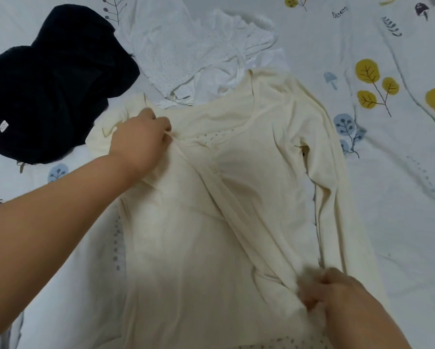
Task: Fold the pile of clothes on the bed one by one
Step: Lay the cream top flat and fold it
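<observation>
White bedding (362, 172) printed with yellow and blue trees, mushrooms and small lettering covers the whole surface. On it, in the middle, a cream long-sleeved top (186, 235) lies spread out, neckline away from the person and hem toward them. Its right sleeve (337, 197) runs straight down along the body, just beside it. A long fold of cream fabric crosses the front diagonally, from near the collar down to the lower right.

The left hand (140, 142) reaches in from the left, fingers curled, and pinches the fabric at the upper end of that fold, beside the neckline. The right hand (337, 295) sits at the lower end of the fold, fingers curled into the cloth; it is blurred, so the grip looks like a pinch but the exact hold is hard to make out.

Beyond the collar, a crumpled white garment (186, 51) with tiny dots lies touching the top's upper edge. To the left, a dark navy garment (52, 84) is bunched in a heap, a small white tag showing at its lower left, its edge just beside the top's left shoulder.
</observation>
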Demonstrator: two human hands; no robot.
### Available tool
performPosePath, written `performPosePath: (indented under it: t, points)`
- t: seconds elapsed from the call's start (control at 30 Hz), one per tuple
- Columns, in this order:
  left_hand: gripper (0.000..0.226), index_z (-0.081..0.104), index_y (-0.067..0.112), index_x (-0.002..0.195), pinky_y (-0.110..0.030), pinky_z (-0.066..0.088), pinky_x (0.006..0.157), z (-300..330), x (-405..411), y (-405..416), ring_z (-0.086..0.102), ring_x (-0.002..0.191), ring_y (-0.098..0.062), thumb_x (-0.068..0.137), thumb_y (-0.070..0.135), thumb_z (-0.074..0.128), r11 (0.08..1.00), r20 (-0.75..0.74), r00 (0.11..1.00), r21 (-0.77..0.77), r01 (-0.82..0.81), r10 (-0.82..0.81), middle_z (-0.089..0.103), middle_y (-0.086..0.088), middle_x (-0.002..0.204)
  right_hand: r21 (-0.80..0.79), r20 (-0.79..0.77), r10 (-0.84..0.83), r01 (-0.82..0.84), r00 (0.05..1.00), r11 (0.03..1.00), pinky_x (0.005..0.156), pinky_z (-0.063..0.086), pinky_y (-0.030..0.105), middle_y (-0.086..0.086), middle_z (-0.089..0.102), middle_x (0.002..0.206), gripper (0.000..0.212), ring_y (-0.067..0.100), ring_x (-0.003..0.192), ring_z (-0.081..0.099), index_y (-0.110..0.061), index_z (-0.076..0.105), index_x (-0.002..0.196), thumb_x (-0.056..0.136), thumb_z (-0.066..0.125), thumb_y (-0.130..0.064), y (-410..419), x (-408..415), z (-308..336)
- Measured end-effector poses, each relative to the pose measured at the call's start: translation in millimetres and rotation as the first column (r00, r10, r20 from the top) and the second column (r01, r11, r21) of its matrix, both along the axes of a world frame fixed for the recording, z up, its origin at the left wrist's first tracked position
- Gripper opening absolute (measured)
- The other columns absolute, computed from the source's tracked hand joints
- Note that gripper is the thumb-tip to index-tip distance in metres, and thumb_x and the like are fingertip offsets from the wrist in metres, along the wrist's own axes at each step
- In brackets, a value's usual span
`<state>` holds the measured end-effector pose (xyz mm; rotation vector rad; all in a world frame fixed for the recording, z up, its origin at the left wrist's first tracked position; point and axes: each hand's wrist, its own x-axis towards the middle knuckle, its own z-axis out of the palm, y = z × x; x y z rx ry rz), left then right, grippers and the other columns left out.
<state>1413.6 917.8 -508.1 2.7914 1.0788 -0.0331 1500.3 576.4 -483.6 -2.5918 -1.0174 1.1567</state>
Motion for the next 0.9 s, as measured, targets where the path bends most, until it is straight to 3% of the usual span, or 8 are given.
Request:
performPosePath:
  t: [0.13,0.23,0.33,0.47,0.53,0.73,0.83,0.9]
  points:
    - [0.027,0.06,-0.002,0.107,-0.041,0.043,0.066,-2.9,-2.1,-40.2,0.055,0.084,-0.039,0.08,0.001,0.058,0.988,0.219,0.963,0.041,0.152,-0.157,0.052,-0.024,0.107,-0.031,0.286,-0.023,0.033,0.958,0.999,0.059,0.03,0.02,-0.009,0.043,0.093,0.01,0.01,0.083,0.042,-0.035,0.039,0.084,0.091,0.041,-0.028,20.7,-14.0,6.5]
    - [0.015,0.064,0.002,0.08,-0.038,0.045,0.057,-8.2,-16.7,-77.9,0.055,0.067,-0.033,0.077,0.008,0.051,0.893,0.212,0.873,0.0,0.45,-0.439,0.058,-0.017,0.082,0.169,0.276,-0.1,0.054,0.956,0.984,0.069,0.033,0.025,-0.008,0.05,0.099,0.027,0.013,0.093,0.048,-0.029,0.047,0.107,0.087,0.044,-0.046,40.6,-27.4,-7.8]
    - [0.026,0.068,0.006,0.086,-0.035,0.043,0.062,-21.8,-36.9,-95.7,0.057,0.07,-0.029,0.074,0.014,0.045,0.868,0.123,0.866,-0.057,0.494,-0.485,0.061,-0.012,0.084,0.117,0.207,0.006,-0.031,0.978,0.993,0.086,0.038,0.023,-0.009,0.047,0.114,0.039,0.011,0.105,0.045,-0.028,0.033,0.125,0.092,0.042,-0.047,54.1,-34.4,-25.9]
    - [0.016,0.07,0.006,0.086,-0.036,0.046,0.06,-28.8,-38.9,-96.0,0.059,0.066,-0.029,0.077,0.005,0.057,0.905,0.12,0.899,-0.009,0.426,-0.422,0.061,-0.009,0.074,0.16,0.0,-0.291,0.288,0.957,0.944,0.065,0.046,0.024,-0.009,0.06,0.082,0.004,0.007,0.074,0.057,-0.029,0.047,0.094,0.096,0.045,-0.026,58.7,-19.7,-30.9]
    - [0.019,0.068,0.006,0.079,-0.036,0.045,0.057,-26.5,-36.5,-92.7,0.057,0.062,-0.028,0.065,-0.005,0.073,0.906,0.11,0.903,-0.04,0.422,-0.416,0.058,-0.008,0.068,0.149,0.006,-0.365,0.36,0.931,0.921,0.053,0.038,0.022,-0.01,0.057,0.07,0.014,0.004,0.063,0.052,-0.028,0.044,0.081,0.094,0.047,-0.027,53.1,-6.3,-26.9]
    - [0.006,0.057,0.022,0.084,-0.027,0.036,0.063,-1.5,-35.2,-92.7,0.057,0.081,-0.019,0.083,0.017,0.055,0.879,-0.308,0.827,-0.246,0.408,-0.47,0.055,0.006,0.085,0.124,0.303,-0.261,0.234,0.916,0.964,0.066,0.038,0.03,-0.002,0.056,0.088,0.013,0.017,0.085,0.048,-0.02,0.058,0.089,0.089,0.053,-0.032,36.6,25.1,-17.0]
    - [0.004,0.064,0.013,0.078,-0.033,0.046,0.052,1.9,-21.1,-117.5,0.058,0.064,-0.028,0.075,0.012,0.062,0.911,-0.002,0.919,-0.135,0.389,-0.393,0.06,-0.005,0.076,0.203,0.422,-0.448,0.4,0.788,0.894,0.078,0.037,0.039,0.016,0.053,0.105,0.031,0.032,0.098,0.044,-0.006,0.053,0.115,0.089,0.053,-0.022,30.9,48.3,-18.0]
    - [0.025,0.068,0.009,0.096,-0.041,0.054,0.063,-2.8,-4.5,-143.3,0.063,0.079,-0.034,0.075,0.017,0.056,0.921,0.151,0.924,-0.126,0.37,-0.351,0.065,-0.012,0.094,0.118,0.396,-0.53,0.532,0.749,0.839,0.083,0.037,0.041,0.021,0.049,0.115,0.037,0.035,0.107,0.042,-0.003,0.045,0.126,0.091,0.046,-0.016,25.7,64.1,-22.0]
